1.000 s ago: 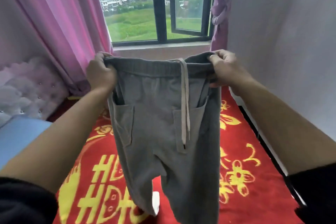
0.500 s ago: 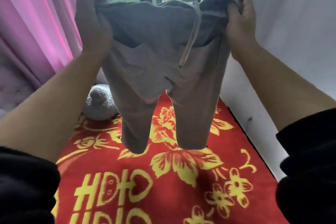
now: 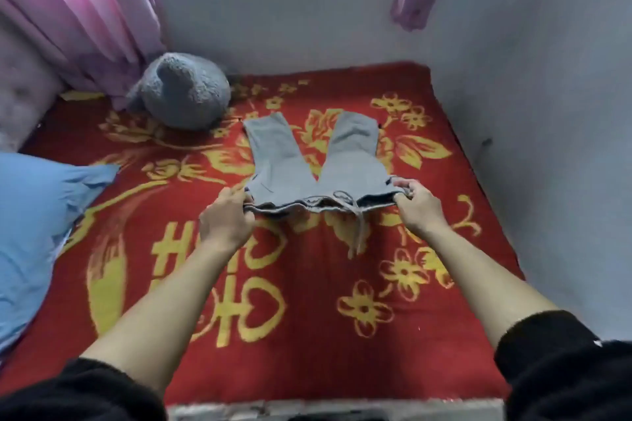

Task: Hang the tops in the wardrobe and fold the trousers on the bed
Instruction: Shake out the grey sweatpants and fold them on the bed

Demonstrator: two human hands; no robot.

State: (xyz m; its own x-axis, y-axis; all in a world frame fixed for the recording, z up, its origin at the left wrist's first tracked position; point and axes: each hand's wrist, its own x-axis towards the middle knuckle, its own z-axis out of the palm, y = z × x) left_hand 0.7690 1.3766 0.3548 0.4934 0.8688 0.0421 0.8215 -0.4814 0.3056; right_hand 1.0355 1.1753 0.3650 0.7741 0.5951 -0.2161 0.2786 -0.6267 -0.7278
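Note:
Grey trousers (image 3: 352, 161) lie spread on the red bed cover (image 3: 307, 318), legs pointing away from me in a V toward the window wall. Their waistband is nearest me, a little raised, with a pale drawstring hanging down onto the cover. My left hand (image 3: 225, 219) grips the left end of the waistband. My right hand (image 3: 415, 205) grips the right end. Both forearms reach forward from black sleeves. No tops or wardrobe are in view.
A grey plush toy (image 3: 184, 96) sits at the bed's far left, close to the left trouser leg. A blue pillow (image 3: 37, 225) lies on the left. Pink curtains (image 3: 78, 3) hang at the far left, a white wall (image 3: 547, 113) borders the right side.
I have lowered the trousers from in front of my face down onto the bed, legs flung away from me. My view has tilted down from the window to the bed.

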